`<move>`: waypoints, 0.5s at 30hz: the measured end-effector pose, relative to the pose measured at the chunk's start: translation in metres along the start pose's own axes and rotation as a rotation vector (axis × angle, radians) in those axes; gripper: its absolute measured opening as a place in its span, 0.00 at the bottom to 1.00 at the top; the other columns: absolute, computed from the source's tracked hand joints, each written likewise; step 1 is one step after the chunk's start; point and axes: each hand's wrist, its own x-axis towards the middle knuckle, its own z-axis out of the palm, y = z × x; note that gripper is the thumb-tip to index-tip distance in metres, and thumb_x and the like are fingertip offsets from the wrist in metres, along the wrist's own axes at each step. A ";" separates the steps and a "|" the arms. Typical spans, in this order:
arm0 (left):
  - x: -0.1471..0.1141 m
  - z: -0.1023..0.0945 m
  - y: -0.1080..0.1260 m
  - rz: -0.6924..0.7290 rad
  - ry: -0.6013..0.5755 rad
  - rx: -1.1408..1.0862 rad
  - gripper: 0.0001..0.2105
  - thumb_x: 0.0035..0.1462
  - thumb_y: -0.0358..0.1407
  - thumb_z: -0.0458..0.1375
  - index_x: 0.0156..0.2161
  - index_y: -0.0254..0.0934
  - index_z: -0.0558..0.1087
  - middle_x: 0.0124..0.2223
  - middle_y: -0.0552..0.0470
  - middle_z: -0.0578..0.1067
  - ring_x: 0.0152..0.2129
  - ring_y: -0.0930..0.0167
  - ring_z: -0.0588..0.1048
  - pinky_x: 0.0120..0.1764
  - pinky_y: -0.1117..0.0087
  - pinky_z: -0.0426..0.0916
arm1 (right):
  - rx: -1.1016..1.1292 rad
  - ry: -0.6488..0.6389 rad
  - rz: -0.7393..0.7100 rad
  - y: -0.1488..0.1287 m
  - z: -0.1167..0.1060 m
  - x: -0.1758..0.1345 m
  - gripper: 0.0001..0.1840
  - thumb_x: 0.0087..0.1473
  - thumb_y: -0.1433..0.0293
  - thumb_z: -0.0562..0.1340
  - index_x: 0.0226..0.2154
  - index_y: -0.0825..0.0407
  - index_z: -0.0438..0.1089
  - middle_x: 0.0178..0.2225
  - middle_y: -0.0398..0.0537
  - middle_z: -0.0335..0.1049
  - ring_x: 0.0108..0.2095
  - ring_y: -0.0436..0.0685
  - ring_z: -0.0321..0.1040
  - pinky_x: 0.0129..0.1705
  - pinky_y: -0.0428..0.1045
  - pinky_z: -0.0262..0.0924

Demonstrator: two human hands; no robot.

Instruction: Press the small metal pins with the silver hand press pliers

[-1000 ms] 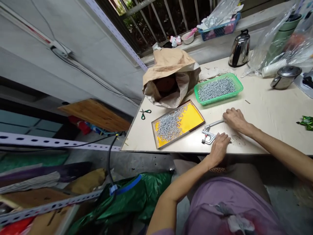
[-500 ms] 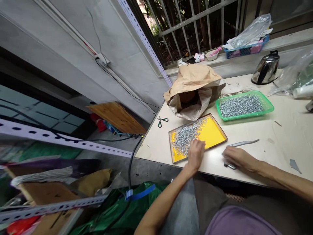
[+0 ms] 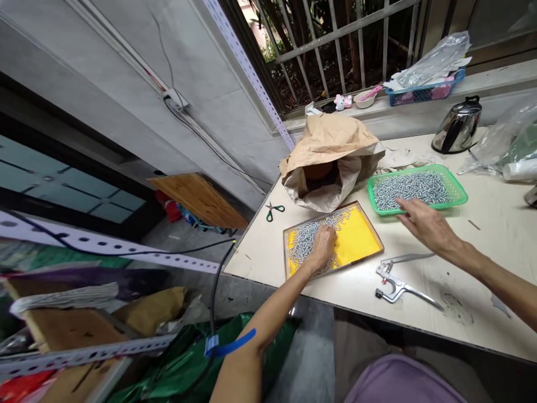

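A shallow tray (image 3: pixel 364 228) with a yellow bottom holds a heap of small silver metal pieces (image 3: pixel 302 242), rivet-like in shape, mostly on its left side. My left hand (image 3: pixel 324 244) is in this heap with fingers curled down; what its fingertips hold is hidden. A green plastic basket (image 3: pixel 460 193) farther back is full of similar pieces. Over its front rim reaches my right hand (image 3: pixel 427 224), fingers stretched out and thumb apart, with nothing visible in it. Silver hand pliers (image 3: pixel 396 289) with long handles lie on the table between the tray and my right forearm.
A crumpled brown paper bag (image 3: pixel 331 134) gapes behind the tray. Small scissors (image 3: pixel 274 211) lie at the table's left edge. A metal kettle (image 3: pixel 456 126) and clear plastic bag (image 3: pixel 495 140) stand at the back right. The table's front edge (image 3: pixel 369 316) runs below the pliers.
My right hand has let go of the pliers, which now lie on the table, and has moved back to the green basket. My left hand has moved slightly left and farther into the heap.
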 end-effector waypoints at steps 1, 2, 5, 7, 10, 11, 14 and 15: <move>0.000 -0.002 0.002 -0.040 0.019 -0.103 0.06 0.54 0.25 0.54 0.29 0.34 0.72 0.34 0.47 0.75 0.36 0.67 0.71 0.42 0.67 0.65 | 0.076 -0.032 0.006 -0.009 0.006 -0.004 0.21 0.63 0.66 0.51 0.54 0.53 0.67 0.38 0.55 0.74 0.37 0.61 0.71 0.38 0.55 0.68; -0.001 -0.004 0.004 -0.097 0.033 -0.220 0.06 0.53 0.25 0.55 0.28 0.34 0.72 0.32 0.49 0.74 0.33 0.69 0.71 0.40 0.68 0.66 | 0.152 -0.062 0.015 -0.019 0.014 -0.006 0.19 0.62 0.67 0.51 0.51 0.52 0.70 0.38 0.54 0.74 0.37 0.60 0.72 0.39 0.55 0.69; -0.003 -0.010 0.017 -0.292 0.057 -0.605 0.02 0.51 0.29 0.57 0.29 0.33 0.72 0.28 0.53 0.73 0.24 0.74 0.69 0.32 0.73 0.65 | 0.337 -0.147 0.066 -0.050 0.043 0.001 0.15 0.60 0.70 0.55 0.44 0.52 0.74 0.41 0.53 0.77 0.39 0.59 0.73 0.42 0.54 0.68; -0.006 -0.014 0.028 -0.365 0.053 -0.842 0.04 0.49 0.32 0.60 0.30 0.32 0.72 0.27 0.55 0.72 0.22 0.77 0.68 0.29 0.76 0.64 | 0.400 -0.193 0.129 -0.067 0.060 0.014 0.14 0.58 0.72 0.56 0.43 0.53 0.74 0.41 0.54 0.77 0.40 0.58 0.74 0.43 0.53 0.67; -0.015 -0.020 0.043 -0.391 0.026 -1.069 0.08 0.46 0.36 0.63 0.30 0.32 0.72 0.28 0.55 0.73 0.22 0.78 0.69 0.27 0.77 0.64 | 0.414 -0.199 0.192 -0.079 0.069 0.027 0.15 0.58 0.75 0.55 0.43 0.55 0.74 0.41 0.55 0.77 0.41 0.58 0.74 0.44 0.53 0.66; -0.020 -0.022 0.048 -0.387 0.005 -1.109 0.09 0.45 0.36 0.64 0.31 0.32 0.72 0.28 0.55 0.73 0.22 0.78 0.70 0.27 0.77 0.65 | 0.409 -0.192 0.184 -0.078 0.066 0.026 0.15 0.59 0.74 0.54 0.43 0.54 0.74 0.41 0.55 0.77 0.42 0.58 0.73 0.45 0.53 0.66; -0.040 -0.019 0.064 -0.371 -0.107 -1.162 0.12 0.42 0.37 0.67 0.31 0.32 0.73 0.26 0.54 0.74 0.22 0.77 0.70 0.27 0.77 0.66 | 0.346 -0.197 0.088 -0.064 0.046 0.000 0.15 0.62 0.70 0.52 0.41 0.52 0.74 0.39 0.53 0.75 0.41 0.58 0.72 0.44 0.51 0.64; -0.047 -0.016 0.070 -0.373 -0.155 -1.169 0.13 0.41 0.37 0.68 0.31 0.32 0.74 0.25 0.54 0.74 0.21 0.78 0.70 0.27 0.77 0.66 | 0.297 -0.210 0.058 -0.057 0.037 -0.016 0.15 0.63 0.68 0.52 0.40 0.52 0.74 0.37 0.52 0.74 0.39 0.57 0.72 0.42 0.51 0.64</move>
